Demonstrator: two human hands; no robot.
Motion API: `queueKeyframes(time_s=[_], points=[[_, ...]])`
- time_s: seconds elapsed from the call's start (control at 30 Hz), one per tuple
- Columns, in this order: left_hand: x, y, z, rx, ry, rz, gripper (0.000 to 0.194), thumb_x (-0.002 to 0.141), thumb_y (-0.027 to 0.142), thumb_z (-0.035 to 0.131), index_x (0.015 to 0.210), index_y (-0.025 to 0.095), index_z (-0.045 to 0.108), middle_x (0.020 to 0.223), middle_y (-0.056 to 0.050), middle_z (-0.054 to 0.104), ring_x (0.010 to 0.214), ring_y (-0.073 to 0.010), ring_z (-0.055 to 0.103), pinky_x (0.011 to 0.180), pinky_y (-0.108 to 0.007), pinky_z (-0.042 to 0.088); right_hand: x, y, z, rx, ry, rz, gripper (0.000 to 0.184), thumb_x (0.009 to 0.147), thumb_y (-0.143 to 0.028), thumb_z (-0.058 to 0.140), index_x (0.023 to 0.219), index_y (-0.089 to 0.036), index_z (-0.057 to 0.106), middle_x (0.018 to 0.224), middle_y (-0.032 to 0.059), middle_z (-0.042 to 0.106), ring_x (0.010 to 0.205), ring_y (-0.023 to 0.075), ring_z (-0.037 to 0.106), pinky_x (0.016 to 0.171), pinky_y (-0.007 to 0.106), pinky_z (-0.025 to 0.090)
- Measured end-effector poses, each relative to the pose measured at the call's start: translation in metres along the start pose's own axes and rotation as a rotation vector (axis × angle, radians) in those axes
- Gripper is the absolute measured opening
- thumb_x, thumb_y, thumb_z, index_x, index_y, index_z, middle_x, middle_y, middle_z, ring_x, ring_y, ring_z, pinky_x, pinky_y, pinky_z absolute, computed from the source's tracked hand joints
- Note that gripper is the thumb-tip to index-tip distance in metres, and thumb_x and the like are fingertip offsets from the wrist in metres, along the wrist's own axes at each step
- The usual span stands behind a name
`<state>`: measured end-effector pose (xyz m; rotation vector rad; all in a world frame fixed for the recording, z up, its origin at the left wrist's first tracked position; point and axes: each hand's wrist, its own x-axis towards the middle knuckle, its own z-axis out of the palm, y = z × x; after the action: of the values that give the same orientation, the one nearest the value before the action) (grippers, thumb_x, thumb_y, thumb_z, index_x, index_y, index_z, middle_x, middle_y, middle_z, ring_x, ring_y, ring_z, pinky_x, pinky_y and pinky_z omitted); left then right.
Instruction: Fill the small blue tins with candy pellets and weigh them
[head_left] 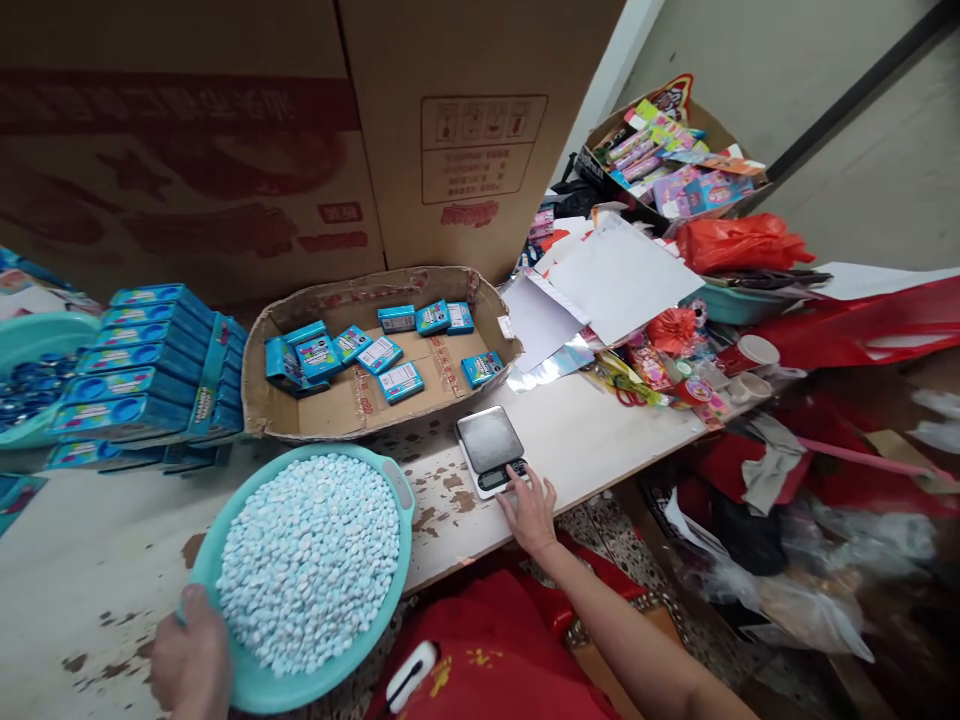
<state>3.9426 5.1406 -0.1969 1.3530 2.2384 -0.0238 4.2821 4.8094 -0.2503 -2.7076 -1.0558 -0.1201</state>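
My left hand (193, 655) is closed round the near left rim of a turquoise plastic basin (217, 540). Small pale blue and white candy-like pellets (311, 560) fill it. With fingers stretched out, my right hand (531, 508) touches the button panel of a small digital scale (491, 450); its metal plate bears nothing. Behind the basin, a cut-down cardboard tray (330, 415) holds several small blue printed boxes (401, 382), lying loosely. The left fingertips are partly hidden behind the rim.
Stacked blue display boxes (142, 365) stand left of the tray, beside another turquoise basin (45, 432) with shiny blue pieces. A large carton (465, 60) rises behind. White papers (615, 280), small packets and a filled box (675, 170) crowd the right; plastic bags (810, 600) lie below.
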Motion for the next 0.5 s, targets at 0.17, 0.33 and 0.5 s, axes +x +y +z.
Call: queueKeyframes(time_s=[0.17, 0.33, 0.5], points=[[-0.002, -0.002, -0.004, -0.088, -0.019, 0.003, 0.081, 0.08, 0.069, 0.031, 0.124, 0.004, 0.053, 0.124, -0.033, 0.052, 0.116, -0.0534, 0.048, 0.09, -0.067, 0.039, -0.006, 0.003, 0.001, 0.01, 0.0, -0.037, 0.028, 0.092, -0.035, 0.051, 0.115, -0.019, 0.054, 0.116, 0.0098, 0.066, 0.131, 0.0316, 0.041, 0.104, 0.059, 0.022], [-0.021, 0.001, 0.003, -0.198, 0.304, 0.293, 0.075, 0.081, 0.066, 0.038, 0.129, 0.009, 0.05, 0.128, -0.028, 0.049, 0.121, -0.0455, 0.044, 0.096, -0.063, 0.036, 0.016, -0.022, -0.028, 0.187, 0.216, -0.181, 0.04, 0.089, -0.033, 0.056, 0.124, -0.017, 0.045, 0.126, 0.0157, 0.057, 0.125, 0.0297, 0.046, 0.096, 0.049, 0.041], [-0.064, 0.03, 0.016, -0.08, 0.278, 0.939, 0.067, 0.087, 0.057, 0.042, 0.137, 0.012, 0.042, 0.138, -0.02, 0.045, 0.135, -0.0341, 0.031, 0.11, -0.054, 0.025, 0.141, -0.094, -0.072, 0.409, 0.31, -0.299, 0.04, 0.085, -0.033, 0.06, 0.12, -0.019, 0.045, 0.135, 0.0142, 0.049, 0.129, 0.025, 0.042, 0.109, 0.046, 0.034]])
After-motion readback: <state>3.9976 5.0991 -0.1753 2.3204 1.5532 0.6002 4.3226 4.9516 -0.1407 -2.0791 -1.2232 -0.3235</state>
